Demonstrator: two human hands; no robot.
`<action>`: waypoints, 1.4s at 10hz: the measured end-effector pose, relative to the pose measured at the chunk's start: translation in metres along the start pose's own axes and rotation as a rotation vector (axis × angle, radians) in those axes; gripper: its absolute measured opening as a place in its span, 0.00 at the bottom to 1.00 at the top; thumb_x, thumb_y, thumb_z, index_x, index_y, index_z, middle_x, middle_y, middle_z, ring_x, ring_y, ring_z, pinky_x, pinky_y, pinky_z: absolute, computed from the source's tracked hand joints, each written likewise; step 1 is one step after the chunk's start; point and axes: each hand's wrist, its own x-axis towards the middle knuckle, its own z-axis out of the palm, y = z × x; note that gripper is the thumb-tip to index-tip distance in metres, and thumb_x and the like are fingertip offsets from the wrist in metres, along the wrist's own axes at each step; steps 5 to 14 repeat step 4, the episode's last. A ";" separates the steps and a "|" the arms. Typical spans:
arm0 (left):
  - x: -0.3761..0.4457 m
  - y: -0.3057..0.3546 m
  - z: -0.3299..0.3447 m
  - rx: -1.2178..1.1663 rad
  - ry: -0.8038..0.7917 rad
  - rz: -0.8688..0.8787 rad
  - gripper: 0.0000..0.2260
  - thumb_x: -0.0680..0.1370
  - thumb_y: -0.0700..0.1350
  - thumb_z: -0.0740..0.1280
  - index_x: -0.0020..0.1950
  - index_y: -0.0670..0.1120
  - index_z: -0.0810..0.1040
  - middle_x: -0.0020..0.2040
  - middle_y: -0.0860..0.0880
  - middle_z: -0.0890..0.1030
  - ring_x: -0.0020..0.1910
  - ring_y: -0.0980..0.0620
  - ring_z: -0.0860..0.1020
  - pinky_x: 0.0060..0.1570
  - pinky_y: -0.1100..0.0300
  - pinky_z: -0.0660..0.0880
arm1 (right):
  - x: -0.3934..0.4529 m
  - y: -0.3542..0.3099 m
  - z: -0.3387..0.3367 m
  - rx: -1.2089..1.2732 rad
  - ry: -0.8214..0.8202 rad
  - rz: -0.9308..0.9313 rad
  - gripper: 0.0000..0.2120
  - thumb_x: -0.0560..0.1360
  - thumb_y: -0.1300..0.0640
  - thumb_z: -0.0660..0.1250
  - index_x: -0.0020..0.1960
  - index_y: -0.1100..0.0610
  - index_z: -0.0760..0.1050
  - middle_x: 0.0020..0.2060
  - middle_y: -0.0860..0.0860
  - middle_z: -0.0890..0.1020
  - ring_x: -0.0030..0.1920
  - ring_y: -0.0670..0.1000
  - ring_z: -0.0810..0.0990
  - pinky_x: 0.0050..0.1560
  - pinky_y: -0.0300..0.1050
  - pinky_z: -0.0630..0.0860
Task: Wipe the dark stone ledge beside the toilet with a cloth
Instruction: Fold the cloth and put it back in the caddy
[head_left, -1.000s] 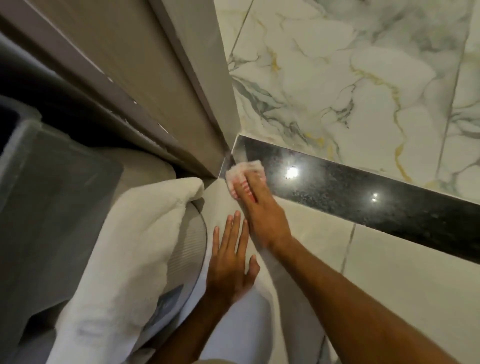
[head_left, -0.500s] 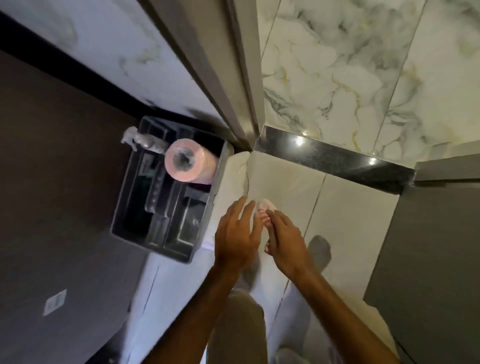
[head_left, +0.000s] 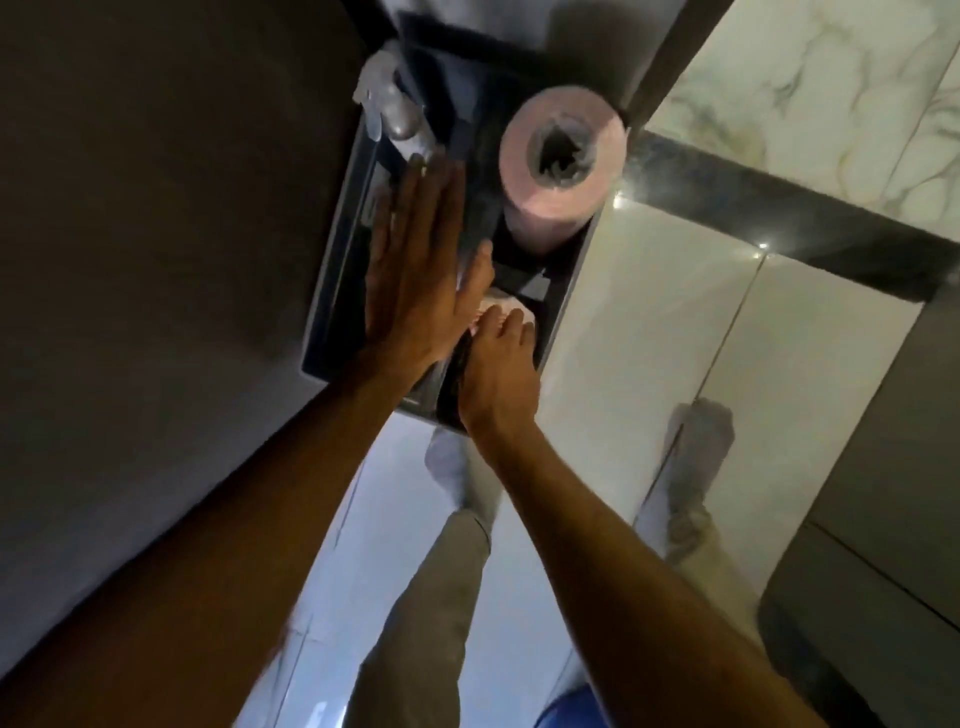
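Note:
The dark stone ledge (head_left: 810, 228) runs along the foot of the marble wall at the upper right, glossy with two light spots. My right hand (head_left: 496, 374) is over the near end of a dark caddy (head_left: 332, 291), with its fingers closed on a small pinkish-white cloth (head_left: 506, 309). My left hand (head_left: 415, 270) is flat and spread above the caddy's middle, holding nothing, its thumb close to the cloth. Both hands are well to the left of the ledge.
A pink paper roll (head_left: 558, 166) stands in the caddy's far end, a spray bottle head (head_left: 387, 104) at its far left corner. Pale glossy floor tiles (head_left: 649, 322) lie between caddy and ledge. My legs and feet (head_left: 452, 467) are below. A grey panel (head_left: 883, 493) stands right.
My right hand has left the ledge with the cloth and moved left to the caddy. My left hand followed and spread over the caddy. The view has swung left and back.

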 end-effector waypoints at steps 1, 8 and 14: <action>0.000 -0.008 0.031 -0.049 -0.056 0.018 0.34 0.87 0.58 0.60 0.86 0.38 0.61 0.86 0.35 0.63 0.86 0.35 0.60 0.86 0.37 0.55 | 0.022 0.014 0.046 -0.006 0.054 0.013 0.38 0.92 0.50 0.58 0.90 0.64 0.41 0.90 0.65 0.45 0.91 0.65 0.43 0.92 0.61 0.46; 0.017 0.015 -0.092 -0.110 -0.063 -0.036 0.38 0.88 0.63 0.56 0.89 0.40 0.53 0.89 0.37 0.54 0.89 0.37 0.52 0.87 0.35 0.51 | -0.110 -0.016 -0.096 0.061 -0.134 -0.090 0.24 0.91 0.46 0.58 0.86 0.49 0.67 0.85 0.52 0.71 0.79 0.52 0.77 0.76 0.43 0.78; 0.017 0.015 -0.092 -0.110 -0.063 -0.036 0.38 0.88 0.63 0.56 0.89 0.40 0.53 0.89 0.37 0.54 0.89 0.37 0.52 0.87 0.35 0.51 | -0.110 -0.016 -0.096 0.061 -0.134 -0.090 0.24 0.91 0.46 0.58 0.86 0.49 0.67 0.85 0.52 0.71 0.79 0.52 0.77 0.76 0.43 0.78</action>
